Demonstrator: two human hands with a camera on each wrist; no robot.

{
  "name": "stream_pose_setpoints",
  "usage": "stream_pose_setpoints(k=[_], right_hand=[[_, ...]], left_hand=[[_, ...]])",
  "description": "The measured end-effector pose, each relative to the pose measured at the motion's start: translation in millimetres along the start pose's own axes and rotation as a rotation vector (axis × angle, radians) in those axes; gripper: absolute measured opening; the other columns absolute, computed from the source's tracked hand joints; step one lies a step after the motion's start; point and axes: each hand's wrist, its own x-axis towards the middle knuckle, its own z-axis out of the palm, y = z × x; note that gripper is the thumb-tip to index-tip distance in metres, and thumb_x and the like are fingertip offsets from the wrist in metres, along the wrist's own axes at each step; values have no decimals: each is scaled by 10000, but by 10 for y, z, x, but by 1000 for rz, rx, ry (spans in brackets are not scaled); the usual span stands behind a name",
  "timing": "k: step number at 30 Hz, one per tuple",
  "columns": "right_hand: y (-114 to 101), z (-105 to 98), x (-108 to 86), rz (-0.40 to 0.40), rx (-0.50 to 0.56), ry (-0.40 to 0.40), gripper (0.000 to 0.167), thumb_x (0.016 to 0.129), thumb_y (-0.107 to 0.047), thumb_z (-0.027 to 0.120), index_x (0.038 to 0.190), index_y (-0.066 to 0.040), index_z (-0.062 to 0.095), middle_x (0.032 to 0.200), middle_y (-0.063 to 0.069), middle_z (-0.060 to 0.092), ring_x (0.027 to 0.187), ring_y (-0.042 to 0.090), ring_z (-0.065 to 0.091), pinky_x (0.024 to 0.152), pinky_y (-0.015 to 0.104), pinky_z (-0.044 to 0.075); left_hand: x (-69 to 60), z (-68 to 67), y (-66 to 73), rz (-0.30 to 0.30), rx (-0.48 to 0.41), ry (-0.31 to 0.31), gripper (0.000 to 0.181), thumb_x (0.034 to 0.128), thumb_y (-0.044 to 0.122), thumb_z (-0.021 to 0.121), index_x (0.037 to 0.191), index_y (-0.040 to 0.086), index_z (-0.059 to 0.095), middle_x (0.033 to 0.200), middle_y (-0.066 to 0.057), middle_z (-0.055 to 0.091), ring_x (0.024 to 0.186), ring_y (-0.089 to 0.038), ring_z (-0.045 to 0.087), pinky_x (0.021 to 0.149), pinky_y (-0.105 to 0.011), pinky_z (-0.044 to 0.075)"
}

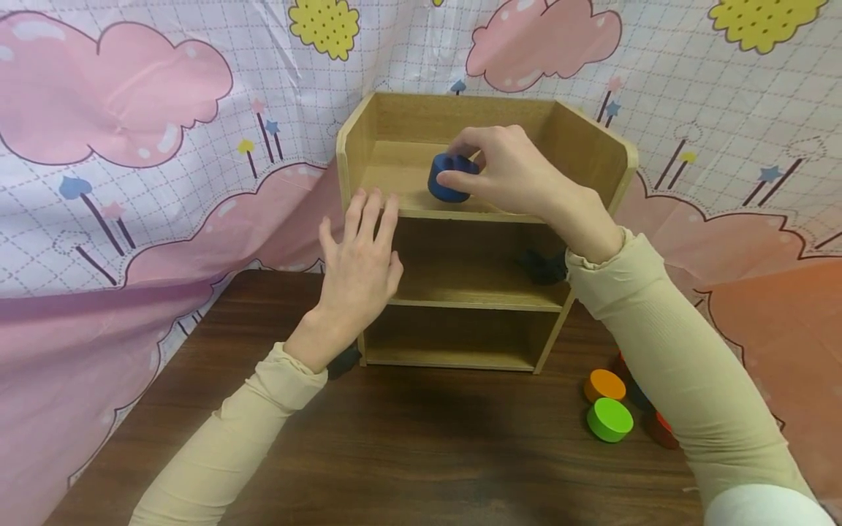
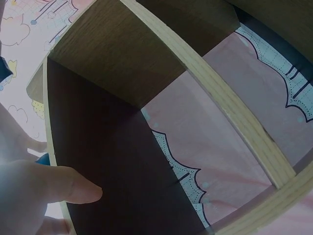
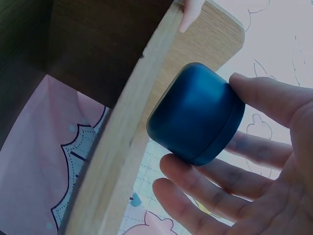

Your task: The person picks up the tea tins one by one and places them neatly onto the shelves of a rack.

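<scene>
A small blue round container is at the front of the wooden shelf unit's top level. My right hand pinches it between thumb and fingers from the right. In the right wrist view the container has smooth sides and a seam near one end; the front board passes beside it. Whether its base touches the board cannot be told. My left hand rests at the front left edge of the top level, fingers spread and fairly straight. In the left wrist view its thumb lies over the front edge.
Two open compartments lie below the top level. On the dark wooden table, to the right, sit an orange round piece, a green one and a red one, partly behind my right sleeve. A patterned cloth hangs behind.
</scene>
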Motion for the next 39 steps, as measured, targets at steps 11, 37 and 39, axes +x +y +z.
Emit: stream_pose_setpoints(k=[11, 37, 39], right_hand=[[12, 124, 110, -11, 10, -18, 418, 905, -290, 654, 1211, -7, 617, 1225, 168, 651, 1008, 312, 647, 920, 414, 507], [47, 63, 5, 22, 5, 33, 514, 964, -425, 520, 1312, -48, 552, 1317, 186, 586, 1108, 323, 605, 951, 469, 470], [72, 53, -36, 24, 12, 44, 514, 963, -422, 524, 1313, -47, 552, 1315, 188, 588, 1099, 323, 606, 943, 472, 473]], left_hand=[[-18, 5, -1, 0, -5, -8, 709, 825, 159, 661, 1461, 99, 354, 1502, -140, 381, 1434, -303, 276, 1005, -706, 258], [2, -3, -10, 7, 22, -3, 731, 817, 171, 673, 1466, 98, 345, 1496, -143, 384, 1429, -305, 279, 997, -703, 275], [-3, -2, -7, 7, 18, -6, 731, 819, 173, 671, 1467, 97, 342, 1497, -143, 383, 1429, -305, 279, 997, -702, 275]])
